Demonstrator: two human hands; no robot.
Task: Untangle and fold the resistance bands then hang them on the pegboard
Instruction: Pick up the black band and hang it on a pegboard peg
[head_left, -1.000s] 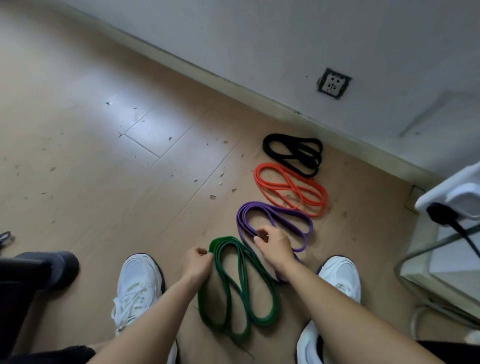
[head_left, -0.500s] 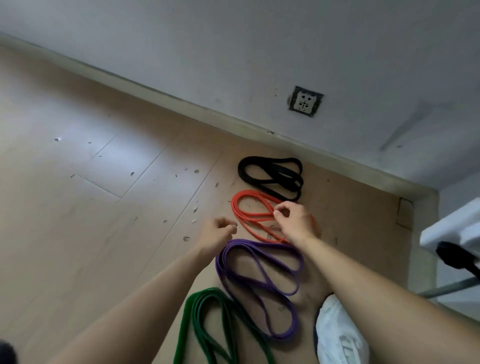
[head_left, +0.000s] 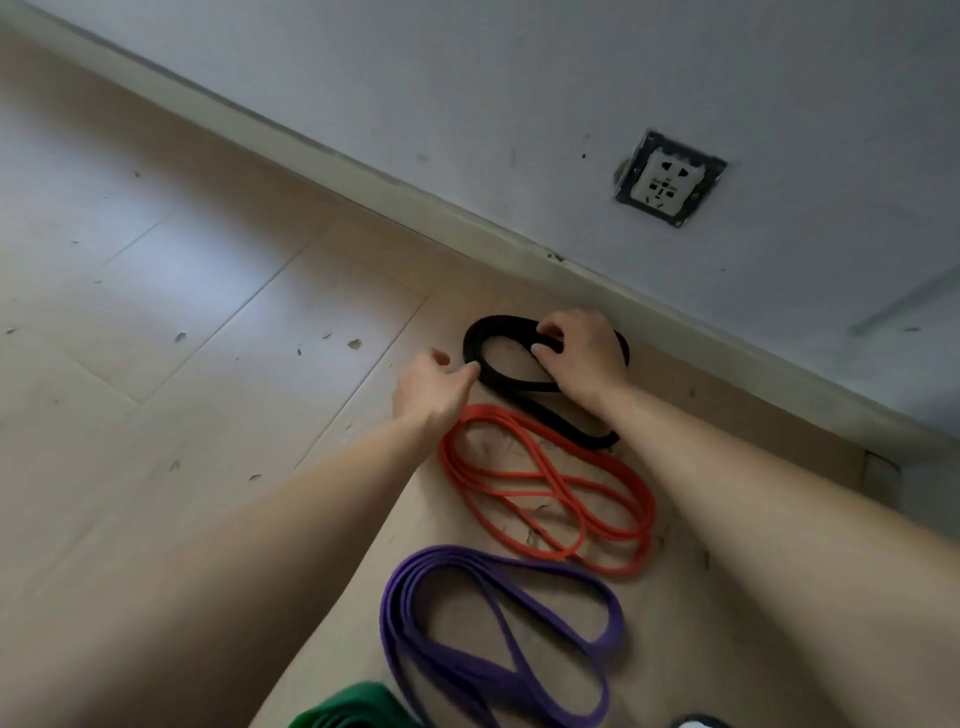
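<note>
**Both hands at the black band by the wall**

I see a pale wood floor (head_left: 182, 291) flecked with debris, meeting a grey wall (head_left: 415, 78) that has a socket (head_left: 669, 178). Looped bands lie in a row: green band (head_left: 358, 709) nearest, purple band (head_left: 415, 597), orange band (head_left: 519, 478), then the black band (head_left: 475, 345) near the skirting board (head_left: 363, 171). My right hand (head_left: 582, 353) pinches its upper loop. My left hand (head_left: 428, 389) touches its outer edge, but I cannot tell if it grips.

The left hand (head_left: 431, 389) and right hand (head_left: 576, 358) are bare, as are the forearms (head_left: 291, 519). A white shoe (head_left: 693, 723) tip shows.
</note>
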